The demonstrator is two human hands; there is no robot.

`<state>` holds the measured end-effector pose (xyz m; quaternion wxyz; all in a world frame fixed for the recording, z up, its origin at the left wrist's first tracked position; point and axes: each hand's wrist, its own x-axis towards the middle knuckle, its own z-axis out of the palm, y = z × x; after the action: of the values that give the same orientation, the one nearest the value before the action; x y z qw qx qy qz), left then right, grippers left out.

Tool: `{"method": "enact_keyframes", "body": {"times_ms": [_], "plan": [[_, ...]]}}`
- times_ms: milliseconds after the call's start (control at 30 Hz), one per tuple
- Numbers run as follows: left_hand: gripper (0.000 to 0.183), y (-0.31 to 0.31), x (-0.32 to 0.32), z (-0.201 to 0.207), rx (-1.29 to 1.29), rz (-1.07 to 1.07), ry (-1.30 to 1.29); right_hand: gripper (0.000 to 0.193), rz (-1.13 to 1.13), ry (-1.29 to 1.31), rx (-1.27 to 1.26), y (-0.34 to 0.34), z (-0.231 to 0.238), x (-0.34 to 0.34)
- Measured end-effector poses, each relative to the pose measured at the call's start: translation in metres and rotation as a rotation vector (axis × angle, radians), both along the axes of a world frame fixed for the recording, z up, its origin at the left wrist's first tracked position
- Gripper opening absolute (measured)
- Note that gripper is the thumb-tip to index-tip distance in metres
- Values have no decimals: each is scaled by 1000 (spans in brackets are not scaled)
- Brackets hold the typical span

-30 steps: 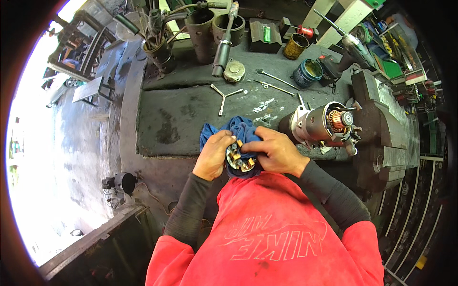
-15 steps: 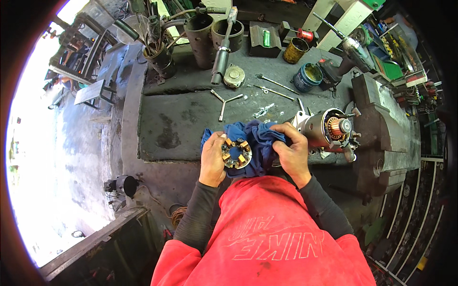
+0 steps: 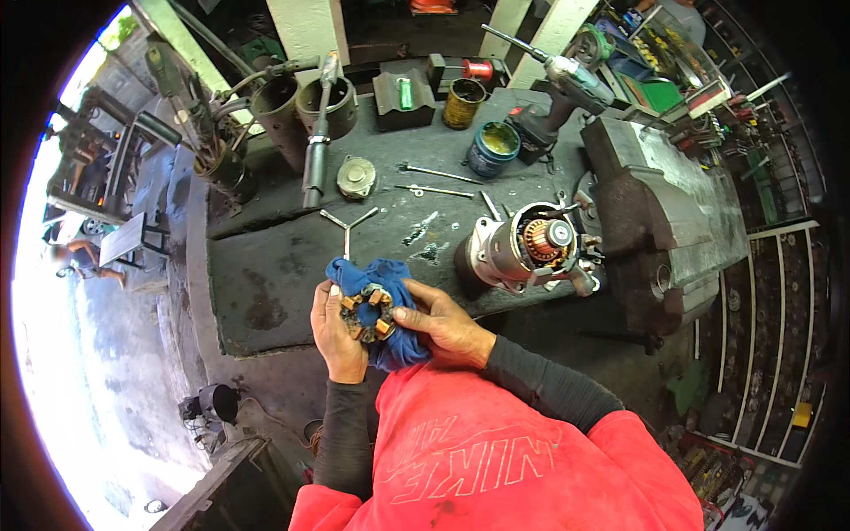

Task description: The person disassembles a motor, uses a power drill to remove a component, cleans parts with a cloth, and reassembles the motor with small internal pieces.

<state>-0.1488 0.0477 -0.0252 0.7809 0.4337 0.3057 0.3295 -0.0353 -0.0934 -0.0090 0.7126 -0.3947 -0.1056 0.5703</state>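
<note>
The only lettering (image 3: 474, 473) large enough to read is on the front of the person's red shirt (image 3: 575, 491) — pale outlined capitals in two lines, one bigger word and one smaller, shorter word, both upside down in the head view. The bigger line lies nearer the lower edge. On the cordless power tool (image 3: 571, 81) and blue tub (image 3: 490, 160) — print too small to make out.

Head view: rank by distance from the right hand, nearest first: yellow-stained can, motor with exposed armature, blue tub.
1. Motor with exposed armature: ahead and right of the right hand.
2. Blue tub: farther ahead.
3. Yellow-stained can: beyond the tub, slightly left.
</note>
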Motion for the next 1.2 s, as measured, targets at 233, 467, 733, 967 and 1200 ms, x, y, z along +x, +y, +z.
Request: {"method": "enact_keyframes", "body": {"times_ms": [233,467,733,967,1200], "plan": [[29,7,-1,1,431,145,356,43,-28,100,31,2,-2,14],[26,18,-34,36,-255,-174,-55,48,-103,30,-17,4,-4,14],[33,2,-19,33,312,-155,582,44,85,-437,-90,6,7,10],[32,7,-18,39,-81,-147,244,43,40,-493,-119,3,9,13],[41,14,-23,47,172,-334,536,42,24,-310,-101,-1,2,20]]}}
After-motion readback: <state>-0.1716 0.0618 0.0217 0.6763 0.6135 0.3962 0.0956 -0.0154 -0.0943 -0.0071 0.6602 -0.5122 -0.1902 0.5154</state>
